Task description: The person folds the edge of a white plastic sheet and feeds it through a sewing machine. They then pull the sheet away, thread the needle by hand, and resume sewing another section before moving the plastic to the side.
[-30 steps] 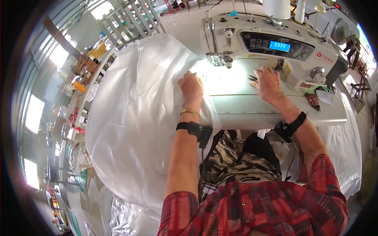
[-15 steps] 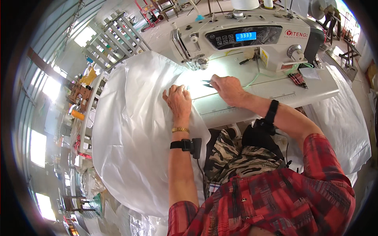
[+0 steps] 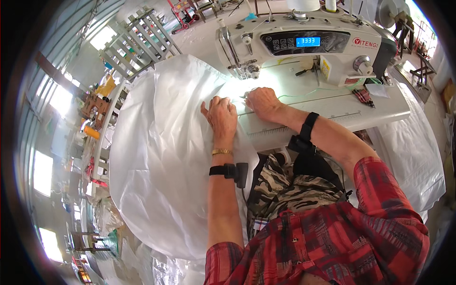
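A large shiny white sheet [image 3: 156, 142] spreads over the left end of the sewing table and hangs down toward my lap. My left hand [image 3: 223, 118] rests on its right edge, fingers curled and closed on the material. Close beside it, my right hand [image 3: 264, 102] is closed around small dark thread snips [image 3: 244, 96]; only their blade end shows, near the sheet's edge. Both hands are just in front of the needle area of a white sewing machine [image 3: 254, 73], where a bright lamp washes out detail.
A green cord [image 3: 323, 89] crosses the machine bed [image 3: 304, 104]. A dark-handled tool [image 3: 303, 72] lies under the machine arm, and a plaid scrap [image 3: 364, 97] sits at right. Thread cones [image 3: 303, 5] stand on top. A slatted metal rack [image 3: 140, 42] is far left.
My right hand has moved left with the snips, nearer to my left hand and the sheet's edge. The whole view has shifted slightly.
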A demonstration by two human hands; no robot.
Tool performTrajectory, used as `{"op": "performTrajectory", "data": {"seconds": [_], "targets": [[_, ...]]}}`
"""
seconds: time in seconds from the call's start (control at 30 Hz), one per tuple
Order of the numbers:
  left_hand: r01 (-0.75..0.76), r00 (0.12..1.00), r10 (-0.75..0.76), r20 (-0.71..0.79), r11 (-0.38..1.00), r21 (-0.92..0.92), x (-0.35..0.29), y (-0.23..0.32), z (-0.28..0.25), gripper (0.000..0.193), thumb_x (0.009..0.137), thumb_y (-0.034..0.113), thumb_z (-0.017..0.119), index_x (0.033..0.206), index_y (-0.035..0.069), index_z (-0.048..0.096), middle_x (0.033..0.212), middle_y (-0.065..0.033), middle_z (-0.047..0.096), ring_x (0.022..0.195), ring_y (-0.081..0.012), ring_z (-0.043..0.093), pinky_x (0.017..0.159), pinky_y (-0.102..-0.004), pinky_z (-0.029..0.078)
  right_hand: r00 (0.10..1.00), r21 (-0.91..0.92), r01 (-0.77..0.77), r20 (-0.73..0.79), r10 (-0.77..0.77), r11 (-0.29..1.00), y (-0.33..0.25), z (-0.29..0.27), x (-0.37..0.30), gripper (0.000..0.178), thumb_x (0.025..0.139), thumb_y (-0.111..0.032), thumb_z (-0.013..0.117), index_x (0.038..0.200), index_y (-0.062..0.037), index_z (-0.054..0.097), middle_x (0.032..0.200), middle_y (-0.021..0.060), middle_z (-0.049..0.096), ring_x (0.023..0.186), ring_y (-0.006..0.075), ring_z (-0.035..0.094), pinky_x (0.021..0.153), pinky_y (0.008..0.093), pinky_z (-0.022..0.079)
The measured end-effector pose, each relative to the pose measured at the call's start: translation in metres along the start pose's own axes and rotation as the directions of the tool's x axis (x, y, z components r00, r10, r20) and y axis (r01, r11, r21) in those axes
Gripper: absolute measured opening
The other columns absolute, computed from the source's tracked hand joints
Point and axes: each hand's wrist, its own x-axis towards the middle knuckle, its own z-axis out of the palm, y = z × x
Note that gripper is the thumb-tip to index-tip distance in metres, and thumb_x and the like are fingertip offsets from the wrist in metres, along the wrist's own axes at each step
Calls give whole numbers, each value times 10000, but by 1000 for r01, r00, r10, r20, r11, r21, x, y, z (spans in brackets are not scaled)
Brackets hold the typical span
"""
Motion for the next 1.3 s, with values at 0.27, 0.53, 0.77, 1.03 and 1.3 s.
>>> {"op": "performTrajectory", "data": {"seconds": [0.27,0.53,0.77,1.03,1.3], "targets": [[43,995,-51,83,994,100,-8,-21,5,123,799,143,567,813,75,668,913,-106,626,984,-250,577,1008,-519,290,998,-172,-13,64,25,985,68,-10,-40,286,832,-209,598,1064,-42,619,974,190,637,877,343,632,772,453,502],[187,937,-149,316,978,-93,-17,-13,-25,330,857,262,567,1083,28,621,1111,-160,623,1129,-300,532,991,-540,338,900,-295,338,-175,-399,894,-31,-60,-52,466,822,-232,671,1240,-62,559,1190,121,559,1099,315,511,930,433,393],[162,981,-167,-98,985,-56,-146,-36,-208,566,847,270,642,1340,55,463,1386,-173,449,1310,-327,384,1073,-526,254,856,277,457,-396,-333,845,-84,-12,29,409,866,-240,665,1210,-39,575,1248,121,571,1177,277,501,1024,369,362],[971,128,-896,-425,200,-130,-516,-143,-280,913,808,494,681,1420,-53,282,1460,-312,262,1366,-407,257,1101,-450,253,941,533,309,-292,-171,787,-95,67,142,670,906,-412,591,1385,8,387,1375,206,461,1286,300,425,1076,373,303],[260,705,-687,175,480,838,-572,-157,-82,601,859,206,535,1415,46,376,1308,-110,541,1192,-268,512,959,-370,440,850,533,191,330,-410,825,-190,113,71,517,890,-269,573,1309,-2,431,1247,182,528,1136,311,493,959,451,365]]}}
